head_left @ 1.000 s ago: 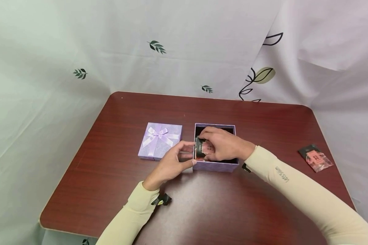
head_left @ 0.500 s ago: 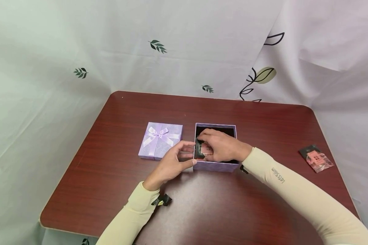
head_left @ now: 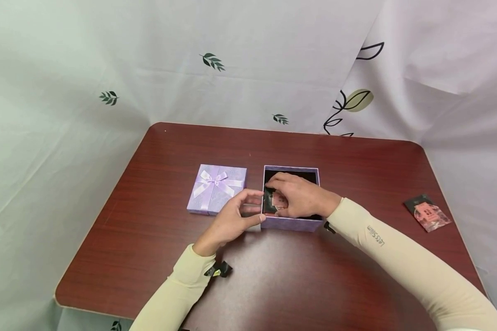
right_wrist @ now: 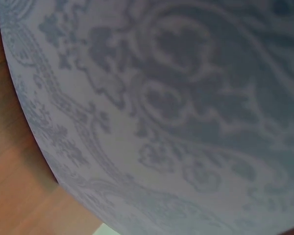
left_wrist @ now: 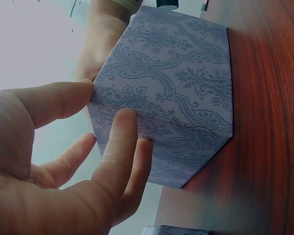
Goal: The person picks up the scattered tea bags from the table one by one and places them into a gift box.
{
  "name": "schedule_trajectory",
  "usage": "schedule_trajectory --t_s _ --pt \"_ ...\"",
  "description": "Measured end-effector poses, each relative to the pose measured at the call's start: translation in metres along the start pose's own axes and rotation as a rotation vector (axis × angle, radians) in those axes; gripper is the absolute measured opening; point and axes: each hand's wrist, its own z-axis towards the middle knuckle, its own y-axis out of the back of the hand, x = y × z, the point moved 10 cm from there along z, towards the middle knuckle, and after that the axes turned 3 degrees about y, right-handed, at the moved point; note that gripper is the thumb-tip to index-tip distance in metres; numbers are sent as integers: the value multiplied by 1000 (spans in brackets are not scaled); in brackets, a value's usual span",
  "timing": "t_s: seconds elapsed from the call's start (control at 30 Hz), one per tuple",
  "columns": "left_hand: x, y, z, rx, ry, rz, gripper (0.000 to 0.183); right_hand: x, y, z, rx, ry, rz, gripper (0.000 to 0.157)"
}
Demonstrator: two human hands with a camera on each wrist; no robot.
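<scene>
A lidless purple patterned box [head_left: 291, 224] with a black inside stands on the table. My right hand [head_left: 300, 195] reaches into it, fingers and thumb gripping a small black-and-pink packet [head_left: 268, 202] at the box's left side. Straight fingers of my left hand [head_left: 228, 223] touch the box's left side, the thumb by its near left corner. The left wrist view shows these fingertips against the patterned wall [left_wrist: 171, 68]. Only the box's outer wall [right_wrist: 88, 122] and some table show in the right wrist view; the right hand is out of that frame.
Left of the box lies its purple lid [head_left: 196, 204] with a ribbon bow [head_left: 213, 182]. A second black-and-pink packet [head_left: 428, 214] lies near the right edge of the dark red table [head_left: 170, 193]. White leaf-print cloth [head_left: 248, 69] hangs behind.
My right hand has shifted slightly left with the packet, which sits a little lower in the box. The left hand stays at the box's side.
</scene>
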Motion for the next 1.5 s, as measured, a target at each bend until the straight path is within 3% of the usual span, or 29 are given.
schedule_trajectory --t_s 0.37,0.5,0.7,0.87,1.07,1.33,1.5 --pt "0 -4 4 1 15 -18 59 -4 39 -32 -44 -74 27 70" --pt "1 -2 3 -7 20 -27 59 -15 52 -49 -65 -98 27 68" --pt "2 -1 4 -18 16 -39 60 -43 70 -77 -101 -174 22 70" --pt "2 -2 4 -11 11 -37 62 -70 90 -108 -182 -212 -6 67" --pt "2 -2 3 -10 17 -29 63 -112 108 -154 -233 -343 -33 65" --pt "1 -3 2 -3 11 -26 64 -157 110 -215 -234 -510 7 67" --pt "0 -4 2 5 9 -24 64 -184 103 -249 -191 -624 51 72"
